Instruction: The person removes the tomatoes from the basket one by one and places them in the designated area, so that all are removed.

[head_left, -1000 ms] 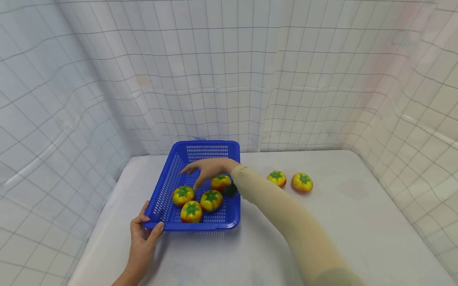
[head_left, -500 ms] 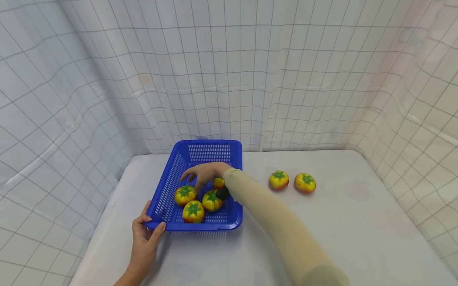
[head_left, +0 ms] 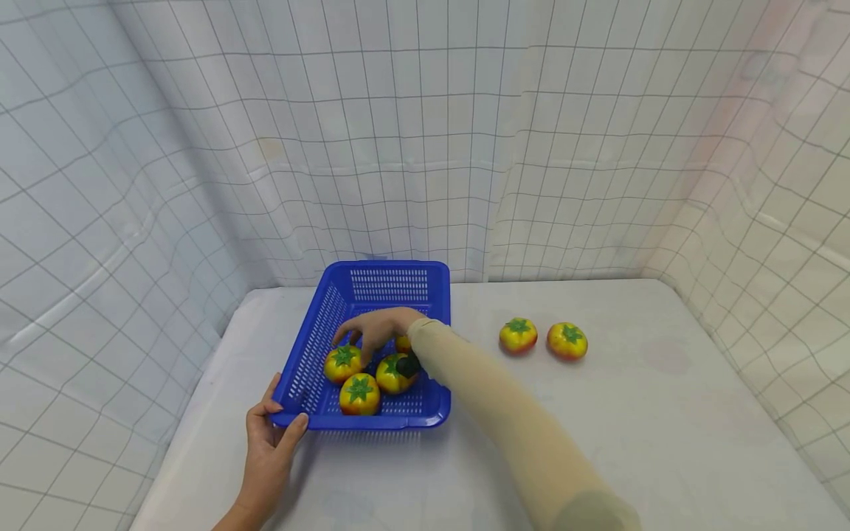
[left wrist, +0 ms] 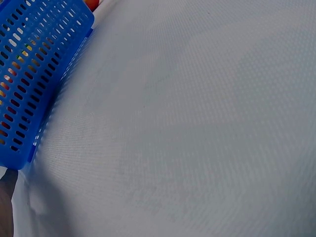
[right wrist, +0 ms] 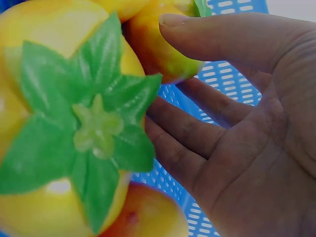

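My left hand (head_left: 267,450) grips the near-left corner of the blue plastic basket (head_left: 378,422), thumb over the rim and fingers on the outer side. Inside the basket, my right hand (head_left: 377,327) has come down over the leftmost yellow-red tomato (head_left: 343,366), thumb on one side and fingers on the other. In the right wrist view the thumb overlaps that tomato (right wrist: 163,47) and some fingertips are hidden behind it. A large tomato (right wrist: 54,148) with a green star-shaped calyx fills the foreground there. Close beside sit a front tomato (head_left: 359,396) and a middle one (head_left: 394,377).
Another tomato (head_left: 402,344) is mostly hidden behind my right wrist. Two more tomatoes, one on the left (head_left: 518,336) and one on the right (head_left: 567,341), lie on the white table (head_left: 631,413) right of the basket. White gridded curtains (head_left: 465,147) enclose the table.
My right hand has lowered and moved slightly left onto the leftmost tomato, its forearm swinging left and uncovering a table tomato. The left hand keeps its hold on the basket corner.
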`<act>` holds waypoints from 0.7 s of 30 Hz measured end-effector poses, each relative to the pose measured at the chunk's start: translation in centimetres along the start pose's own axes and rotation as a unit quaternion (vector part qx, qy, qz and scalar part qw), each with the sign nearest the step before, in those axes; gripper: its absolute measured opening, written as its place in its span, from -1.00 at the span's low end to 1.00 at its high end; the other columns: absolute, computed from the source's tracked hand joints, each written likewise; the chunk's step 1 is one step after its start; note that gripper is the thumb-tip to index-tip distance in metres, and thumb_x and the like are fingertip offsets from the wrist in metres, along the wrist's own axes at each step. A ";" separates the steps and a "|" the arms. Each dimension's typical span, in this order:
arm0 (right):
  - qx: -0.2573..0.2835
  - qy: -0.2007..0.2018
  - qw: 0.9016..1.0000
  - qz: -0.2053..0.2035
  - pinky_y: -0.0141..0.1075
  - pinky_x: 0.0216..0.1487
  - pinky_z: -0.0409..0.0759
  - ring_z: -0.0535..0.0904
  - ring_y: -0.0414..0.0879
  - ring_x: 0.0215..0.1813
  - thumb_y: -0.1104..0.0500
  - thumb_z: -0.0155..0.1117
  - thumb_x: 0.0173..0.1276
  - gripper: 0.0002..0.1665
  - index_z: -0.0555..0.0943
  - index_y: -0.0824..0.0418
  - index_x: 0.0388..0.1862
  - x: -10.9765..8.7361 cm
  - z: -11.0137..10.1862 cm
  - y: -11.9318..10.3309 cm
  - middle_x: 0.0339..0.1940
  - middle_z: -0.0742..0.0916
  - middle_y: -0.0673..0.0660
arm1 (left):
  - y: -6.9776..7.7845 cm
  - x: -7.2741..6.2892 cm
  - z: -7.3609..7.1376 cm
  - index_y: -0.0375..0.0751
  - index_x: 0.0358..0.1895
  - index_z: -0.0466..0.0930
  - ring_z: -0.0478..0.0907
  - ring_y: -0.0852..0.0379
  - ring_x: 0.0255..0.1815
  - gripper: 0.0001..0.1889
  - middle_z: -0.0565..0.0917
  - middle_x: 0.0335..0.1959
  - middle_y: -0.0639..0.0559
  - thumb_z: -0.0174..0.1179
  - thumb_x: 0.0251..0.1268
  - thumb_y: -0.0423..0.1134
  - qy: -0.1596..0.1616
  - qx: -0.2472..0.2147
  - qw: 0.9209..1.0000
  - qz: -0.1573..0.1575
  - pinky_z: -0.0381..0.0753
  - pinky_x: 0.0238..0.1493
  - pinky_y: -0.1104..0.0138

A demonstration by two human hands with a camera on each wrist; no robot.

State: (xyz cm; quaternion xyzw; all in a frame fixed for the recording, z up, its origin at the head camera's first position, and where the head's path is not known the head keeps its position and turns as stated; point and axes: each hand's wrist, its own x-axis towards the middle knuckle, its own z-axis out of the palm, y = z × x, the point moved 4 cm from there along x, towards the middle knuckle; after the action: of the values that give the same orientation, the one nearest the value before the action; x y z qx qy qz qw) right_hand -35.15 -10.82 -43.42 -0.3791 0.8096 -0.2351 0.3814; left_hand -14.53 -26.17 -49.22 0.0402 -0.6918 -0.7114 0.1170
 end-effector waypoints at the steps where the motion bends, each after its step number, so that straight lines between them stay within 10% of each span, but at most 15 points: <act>1: 0.000 0.001 1.000 0.001 -0.03 0.45 0.38 0.39 -0.06 0.41 0.21 0.45 0.35 -0.33 0.51 -0.25 0.37 0.1 0.0 0.0 0.39 0.54 -0.01 | 0.0 0.0 0.0 0.01 0.11 0.00 -0.03 -0.24 0.54 -0.64 -0.20 0.70 0.06 0.03 0.62 -0.36 0.000 0.000 1.000 0.000 0.48 0.16 0.57; 21: 0.000 0.005 1.000 0.017 0.01 0.45 0.38 0.38 -0.06 0.39 0.28 0.44 0.33 -0.24 0.51 -0.34 0.38 0.4 0.6 -0.2 0.44 0.50 -0.02 | 0.1 -0.1 0.0 -0.02 0.12 -0.02 -0.05 -0.28 0.53 -0.63 -0.21 0.69 0.04 0.04 0.62 -0.35 0.002 0.011 1.000 -0.002 0.47 0.15 0.59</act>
State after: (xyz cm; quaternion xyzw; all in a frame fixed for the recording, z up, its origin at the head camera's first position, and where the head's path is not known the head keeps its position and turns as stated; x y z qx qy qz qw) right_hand -34.73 -11.35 -43.87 -0.3639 0.8177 -0.2305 0.3818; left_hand -14.46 -26.17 -49.17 0.0438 -0.6994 -0.7038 0.1166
